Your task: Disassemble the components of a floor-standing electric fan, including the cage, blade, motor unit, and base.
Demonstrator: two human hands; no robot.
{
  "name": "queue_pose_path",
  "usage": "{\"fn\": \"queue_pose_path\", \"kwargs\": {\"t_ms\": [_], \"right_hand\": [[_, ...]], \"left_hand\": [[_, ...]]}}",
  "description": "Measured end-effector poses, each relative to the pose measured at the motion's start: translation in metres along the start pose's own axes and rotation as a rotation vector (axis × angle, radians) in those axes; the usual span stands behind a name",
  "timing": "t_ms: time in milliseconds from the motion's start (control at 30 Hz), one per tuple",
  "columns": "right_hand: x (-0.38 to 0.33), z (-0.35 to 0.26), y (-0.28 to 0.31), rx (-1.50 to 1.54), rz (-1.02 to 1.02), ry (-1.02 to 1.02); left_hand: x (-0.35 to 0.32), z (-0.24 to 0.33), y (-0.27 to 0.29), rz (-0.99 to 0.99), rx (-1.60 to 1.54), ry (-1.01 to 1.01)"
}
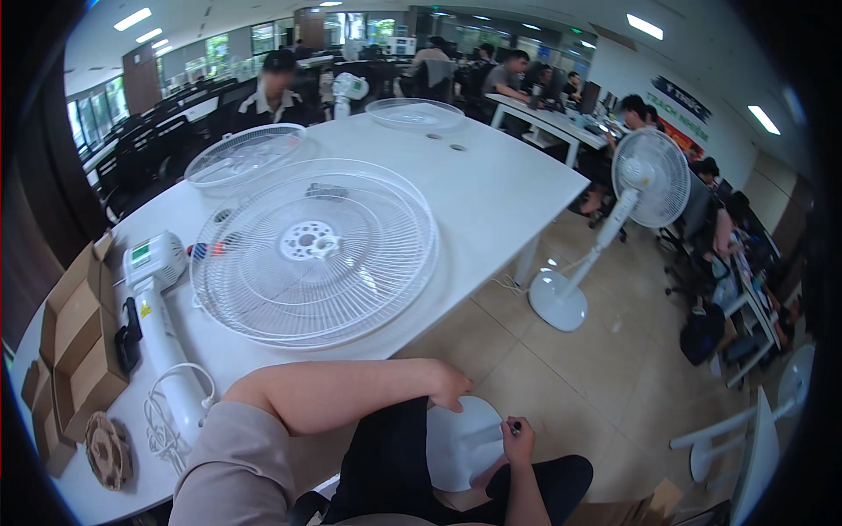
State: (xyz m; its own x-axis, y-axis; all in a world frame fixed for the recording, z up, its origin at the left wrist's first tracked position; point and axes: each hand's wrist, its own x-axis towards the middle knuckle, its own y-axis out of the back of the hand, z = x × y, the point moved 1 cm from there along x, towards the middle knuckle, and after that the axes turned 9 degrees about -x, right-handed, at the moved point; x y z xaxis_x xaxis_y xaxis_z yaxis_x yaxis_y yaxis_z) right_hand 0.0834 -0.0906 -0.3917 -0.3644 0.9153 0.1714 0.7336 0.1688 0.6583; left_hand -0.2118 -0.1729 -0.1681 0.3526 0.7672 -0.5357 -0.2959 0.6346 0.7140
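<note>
A round white fan base (456,447) lies on my lap, below the table's edge. My left hand (449,386) reaches across my body and rests on the base's upper rim, fingers curled over it. My right hand (519,445) is at the base's right edge, closed around a small dark tool (516,427) whose tip points up. What kind of tool it is I cannot tell.
On the white table (509,184) lie a large white fan grille (316,254), two more grilles (246,153) (414,112), a white fan motor with stem and cord (158,307) and an open cardboard box (79,342). An assembled fan (645,180) stands on the floor at right. A person (276,88) sits across the table.
</note>
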Motion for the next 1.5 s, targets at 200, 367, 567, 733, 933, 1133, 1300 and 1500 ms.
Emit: {"fn": "queue_pose_path", "kwargs": {"t_ms": [200,367,567,733,933,1133,1300,1500], "right_hand": [[0.039,-0.071,0.009,-0.980,-0.424,0.180],[0.058,-0.049,-0.049,-1.506,-0.749,0.381],[0.060,-0.022,-0.101,-2.016,-1.096,0.286],[0.067,-0.013,-0.096,-2.039,-0.865,0.539],[0.073,-0.069,-0.071,-1.689,-1.305,-0.052],[0.069,-0.054,-0.055,-1.678,-1.138,0.185],[0.063,-0.036,-0.030,-1.548,-1.107,0.113],[0.044,-0.006,0.031,-1.456,-1.019,0.050]], "left_hand": [[0.001,-0.004,-0.004,-0.017,-0.001,0.032],[0.006,0.003,-0.001,0.013,0.010,0.020],[0.020,-0.002,-0.008,0.038,0.035,0.021],[0.019,-0.006,-0.008,0.000,0.041,0.050],[0.014,-0.007,-0.008,0.011,0.050,0.057],[0.009,-0.008,0.000,0.032,0.008,0.062],[-0.002,-0.004,0.008,0.046,-0.019,0.098],[-0.010,-0.008,0.005,0.059,-0.028,0.109]]}}
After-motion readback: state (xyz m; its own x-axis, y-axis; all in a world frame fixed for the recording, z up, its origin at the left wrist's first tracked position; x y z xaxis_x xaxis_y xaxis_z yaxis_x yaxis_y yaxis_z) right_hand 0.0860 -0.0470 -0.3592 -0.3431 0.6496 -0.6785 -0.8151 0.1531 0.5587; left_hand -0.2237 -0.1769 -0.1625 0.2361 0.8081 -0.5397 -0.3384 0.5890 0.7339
